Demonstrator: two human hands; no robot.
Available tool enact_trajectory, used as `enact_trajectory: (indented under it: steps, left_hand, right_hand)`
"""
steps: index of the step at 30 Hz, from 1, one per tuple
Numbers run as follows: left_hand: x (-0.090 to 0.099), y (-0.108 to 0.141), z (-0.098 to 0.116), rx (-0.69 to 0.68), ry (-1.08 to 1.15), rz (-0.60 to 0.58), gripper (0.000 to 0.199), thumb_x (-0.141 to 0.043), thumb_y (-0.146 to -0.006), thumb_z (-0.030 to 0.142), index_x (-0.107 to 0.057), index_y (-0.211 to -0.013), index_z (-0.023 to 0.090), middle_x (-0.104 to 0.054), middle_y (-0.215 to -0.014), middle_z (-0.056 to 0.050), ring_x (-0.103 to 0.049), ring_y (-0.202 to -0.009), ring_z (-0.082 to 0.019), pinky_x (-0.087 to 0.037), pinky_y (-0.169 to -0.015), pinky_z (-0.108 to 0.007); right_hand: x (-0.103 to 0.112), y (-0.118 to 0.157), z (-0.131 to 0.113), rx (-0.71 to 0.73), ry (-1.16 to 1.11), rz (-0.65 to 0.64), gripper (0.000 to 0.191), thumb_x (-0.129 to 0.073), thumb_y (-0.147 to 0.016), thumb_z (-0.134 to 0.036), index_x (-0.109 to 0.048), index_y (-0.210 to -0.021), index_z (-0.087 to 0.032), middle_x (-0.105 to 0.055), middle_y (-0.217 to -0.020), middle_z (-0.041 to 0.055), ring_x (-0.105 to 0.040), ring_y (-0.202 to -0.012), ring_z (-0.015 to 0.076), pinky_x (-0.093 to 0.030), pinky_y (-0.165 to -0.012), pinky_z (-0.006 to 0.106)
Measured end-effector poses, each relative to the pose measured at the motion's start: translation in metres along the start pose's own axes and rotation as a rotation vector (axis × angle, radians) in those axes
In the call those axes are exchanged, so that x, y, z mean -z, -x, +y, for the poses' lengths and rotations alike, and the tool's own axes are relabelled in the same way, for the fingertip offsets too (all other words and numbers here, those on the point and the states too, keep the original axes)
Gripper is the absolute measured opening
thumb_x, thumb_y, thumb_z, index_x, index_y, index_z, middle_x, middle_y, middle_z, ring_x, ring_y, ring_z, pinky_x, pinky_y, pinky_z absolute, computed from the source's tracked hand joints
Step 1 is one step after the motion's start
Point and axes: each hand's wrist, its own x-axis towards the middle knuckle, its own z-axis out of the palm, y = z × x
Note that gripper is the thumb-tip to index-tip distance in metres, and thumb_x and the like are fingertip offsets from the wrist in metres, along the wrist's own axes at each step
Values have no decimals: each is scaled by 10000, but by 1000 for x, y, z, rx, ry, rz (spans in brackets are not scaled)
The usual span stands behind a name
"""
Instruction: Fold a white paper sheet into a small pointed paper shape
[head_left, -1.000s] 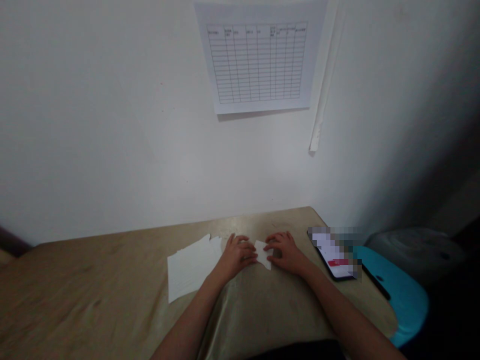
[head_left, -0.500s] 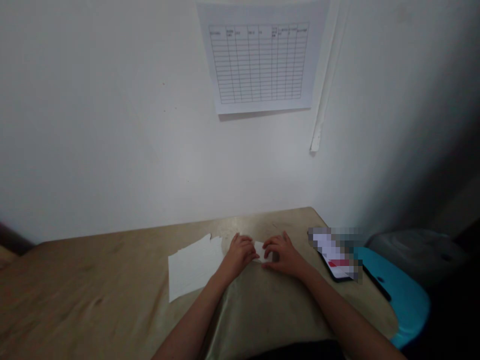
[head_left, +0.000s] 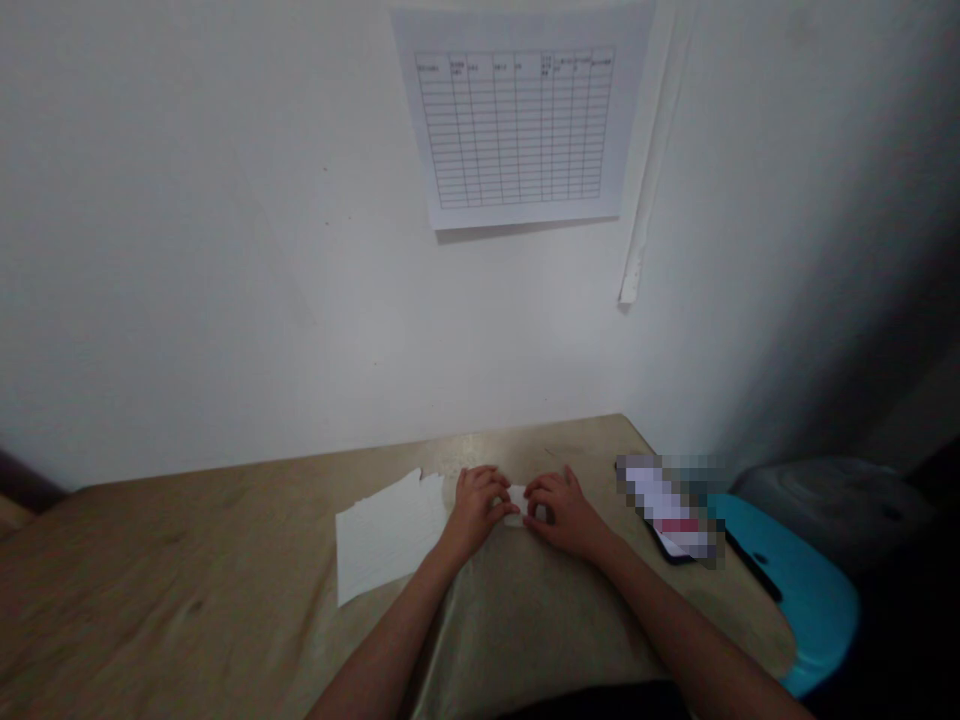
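Between my two hands is a small piece of white paper [head_left: 517,506], just above or on the brown table covering. My left hand [head_left: 480,503] pinches its left side, thumb and fingers curled together. On the other side my right hand [head_left: 559,508] grips the right edge between thumb and fingertips, with a gap showing inside the curl. Fingers cover both ends of the piece, so its full shape is hidden. A larger white sheet [head_left: 390,540] with a torn upper edge lies flat to the left of my left hand, partly behind my forearm.
At the right of the table [head_left: 247,570] lies a phone [head_left: 667,510], its screen blurred out. A dark pen-like stick [head_left: 756,565] rests by the table edge, beside a turquoise stool [head_left: 817,600]. A printed grid sheet [head_left: 525,130] hangs on the wall behind.
My right thumb has closed in toward its fingertips on the paper's right edge. My left hand has shifted slightly left, its thumb now in view. The larger sheet has stayed put.
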Motion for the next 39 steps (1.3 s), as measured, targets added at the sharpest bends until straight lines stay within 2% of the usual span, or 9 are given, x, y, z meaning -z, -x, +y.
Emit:
enact_trajectory:
  steps: [10,20,26,32,39]
  left_hand:
    - [4,4,-3,17,-107,-60,45,-800,-780,301,-762,-801,289,-689,-1236,-3,-466,-1296,-289,-255,-1130,-572]
    - [8,4,5,64,-116,-73,28,-784,-793,271,-756,-791,277,-671,-1259,-7,-437,-1310,-294,-207,-1134,-607]
    - [11,5,8,63,-133,-78,18,-773,-801,275,-757,-794,278,-668,-1258,-8,-434,-1313,-298,-177,-1137,-619]
    - [10,4,6,60,-139,-73,27,-787,-786,280,-762,-783,270,-670,-1255,-24,-440,-1303,-308,-215,-1125,-596]
    - [8,3,9,112,-87,-61,33,-752,-817,284,-745,-798,258,-677,-1234,-26,-475,-1271,-277,-232,-1125,-584]
  right_hand:
    - [4,0,4,6,-51,-9,29,-667,-798,-232,-678,-820,-247,-706,-1136,15,-573,-1188,235,36,-1166,647]
    - [13,1,11,-28,-165,-95,77,-659,-836,-287,-694,-788,-238,-724,-1185,21,-532,-1282,240,76,-1177,639]
    - [24,3,8,18,-144,-141,13,-710,-762,-260,-707,-759,-247,-735,-1167,17,-517,-1312,259,152,-1173,622]
    - [18,2,13,-54,-182,-138,56,-660,-812,-241,-699,-772,-236,-714,-1209,29,-507,-1315,255,90,-1176,650]
    - [12,1,15,-88,-174,-137,127,-589,-889,-261,-695,-820,-250,-688,-1229,21,-507,-1296,241,95,-1149,681]
